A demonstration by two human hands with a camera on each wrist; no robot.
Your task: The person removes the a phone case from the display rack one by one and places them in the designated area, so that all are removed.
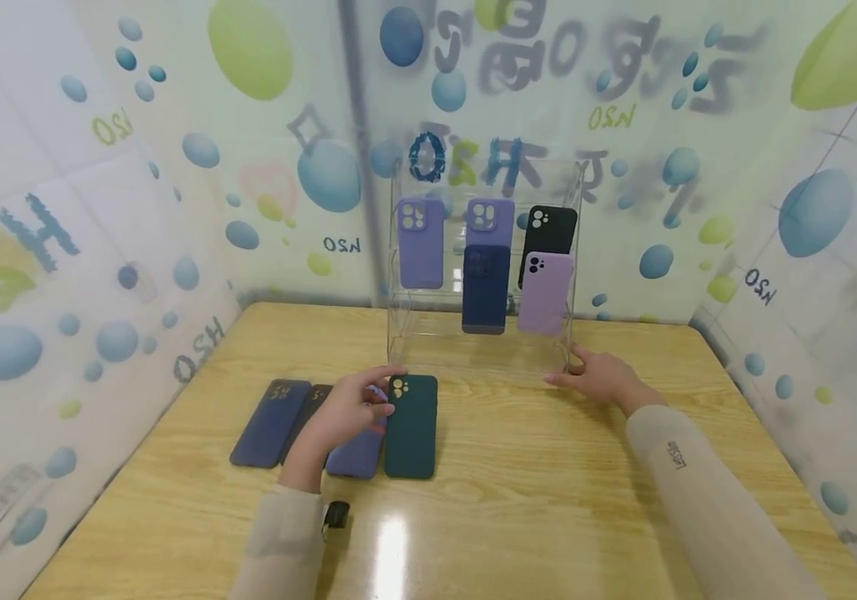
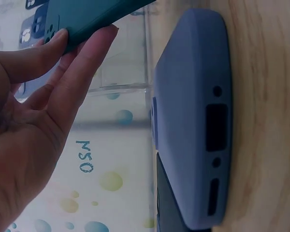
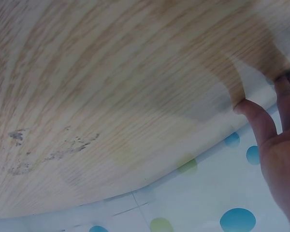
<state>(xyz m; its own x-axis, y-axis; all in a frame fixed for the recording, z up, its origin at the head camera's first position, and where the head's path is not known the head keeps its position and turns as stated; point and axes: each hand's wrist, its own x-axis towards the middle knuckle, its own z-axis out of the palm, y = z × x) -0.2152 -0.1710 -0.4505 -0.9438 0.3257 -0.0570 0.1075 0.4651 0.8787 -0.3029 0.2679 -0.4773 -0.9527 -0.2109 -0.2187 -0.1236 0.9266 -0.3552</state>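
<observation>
My left hand pinches a dark green phone case by its upper left side, near the camera holes; the left wrist view shows the case raised, between thumb and fingers. Under and beside that hand lie a blue-violet phone case, a dark case partly hidden, and a navy case. My right hand touches the lower right corner of a clear display rack, fingers extended. The right wrist view shows its fingertips close to the tabletop.
On the rack stand two purple cases, a black case, a navy case and a lilac case. Patterned curtains enclose the wooden table at the back and sides.
</observation>
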